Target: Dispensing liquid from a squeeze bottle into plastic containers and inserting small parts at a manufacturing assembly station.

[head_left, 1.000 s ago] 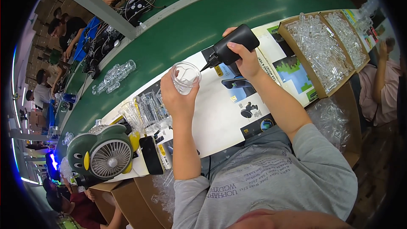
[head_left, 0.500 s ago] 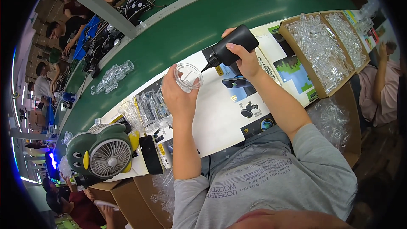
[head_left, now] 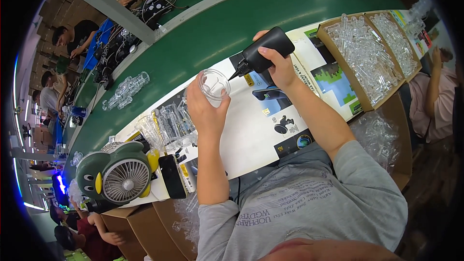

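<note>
Cup of clear plastic (head_left: 215, 87) sits at a slightly different tilt in your left hand (head_left: 207, 113) than half a second ago, while the black squeeze bottle (head_left: 268, 50) in your right hand (head_left: 282, 70) keeps almost the same place. Its tapered nozzle (head_left: 238, 70) stays close by the right side of the cup, so you seem to be adjusting the cup against a steady bottle, with the two-handed work at its rim in progress; whether the tip touches the rim, you cannot tell from this view. Beyond and left of the cup, the clear tubular parts (head_left: 125, 91) on the green work surface (head_left: 208, 31) lie a little farther left than before. Your left hand grasps the cup around its side, thumb at the near right and fingers at the left, leaving the rim exposed toward the nozzle. Your right hand is wrapped around the bottle, right of and slightly beyond the cup; how hard it squeezes does not show. Below the cup spreads the white printed sheet (head_left: 241, 135), and nearer you on its left lie more clear plastic pieces (head_left: 169, 122).
</note>
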`<state>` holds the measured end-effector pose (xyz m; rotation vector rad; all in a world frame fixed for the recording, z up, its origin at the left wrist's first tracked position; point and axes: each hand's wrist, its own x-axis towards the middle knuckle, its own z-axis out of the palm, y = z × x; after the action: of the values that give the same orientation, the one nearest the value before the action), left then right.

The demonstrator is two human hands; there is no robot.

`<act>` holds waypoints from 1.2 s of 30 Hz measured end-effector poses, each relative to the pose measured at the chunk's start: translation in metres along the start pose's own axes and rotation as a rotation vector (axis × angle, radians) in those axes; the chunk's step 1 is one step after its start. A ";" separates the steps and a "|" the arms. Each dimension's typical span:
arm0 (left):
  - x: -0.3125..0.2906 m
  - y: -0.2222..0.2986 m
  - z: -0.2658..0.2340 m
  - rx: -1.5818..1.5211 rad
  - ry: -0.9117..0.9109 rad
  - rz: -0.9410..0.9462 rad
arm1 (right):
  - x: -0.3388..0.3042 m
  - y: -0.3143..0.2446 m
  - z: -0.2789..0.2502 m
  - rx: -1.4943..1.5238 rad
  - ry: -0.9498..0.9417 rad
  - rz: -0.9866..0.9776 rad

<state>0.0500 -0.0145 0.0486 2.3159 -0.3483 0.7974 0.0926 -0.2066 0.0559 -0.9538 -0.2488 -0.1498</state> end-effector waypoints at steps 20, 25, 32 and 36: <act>0.000 0.004 -0.001 -0.020 -0.046 -0.043 | 0.000 0.001 0.002 0.002 0.018 -0.018; -0.003 -0.004 0.002 -0.107 -0.003 -0.055 | 0.001 0.001 0.000 -0.020 0.027 -0.009; -0.001 -0.003 0.001 -0.118 -0.023 -0.117 | 0.001 0.002 0.001 -0.028 0.033 -0.030; 0.005 0.000 -0.007 -0.093 -0.024 -0.026 | 0.001 0.002 0.000 -0.027 0.043 -0.029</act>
<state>0.0501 -0.0101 0.0562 2.2403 -0.3579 0.7260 0.0944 -0.2059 0.0549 -0.9730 -0.2215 -0.2011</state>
